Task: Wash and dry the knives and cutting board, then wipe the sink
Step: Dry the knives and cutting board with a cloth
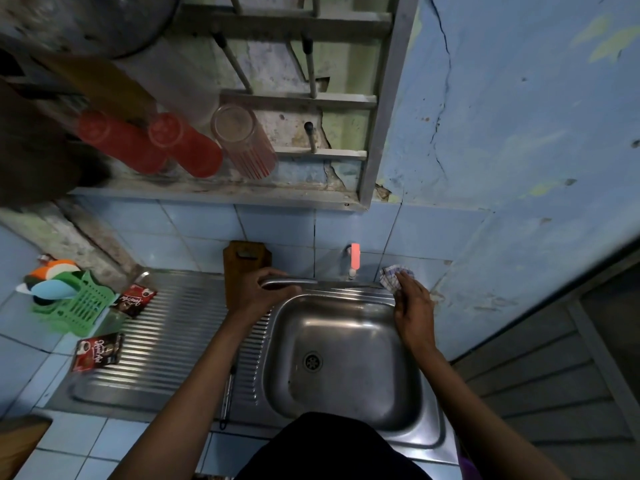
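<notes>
My left hand point(268, 289) grips the steel handle of a knife point(346, 284) held level over the back rim of the sink point(346, 358). At the blade's tip, my right hand point(412, 306) holds a checked cloth point(393, 277) near the sink's back right corner. A brown wooden cutting board point(242, 259) leans upright against the tiled wall, just behind my left hand. A second knife point(227, 398) with a dark handle lies on the drainboard point(166, 341), partly hidden under my left forearm. The basin holds nothing but its drain point(313, 361).
A tap with a red handle point(355, 259) sticks out of the wall above the sink. On the left stand a green basket of coloured spoons point(76, 306) and two sachets point(133, 299) point(98, 351). Red cups point(187, 147) and a clear cup point(242, 143) hang on the wall rack.
</notes>
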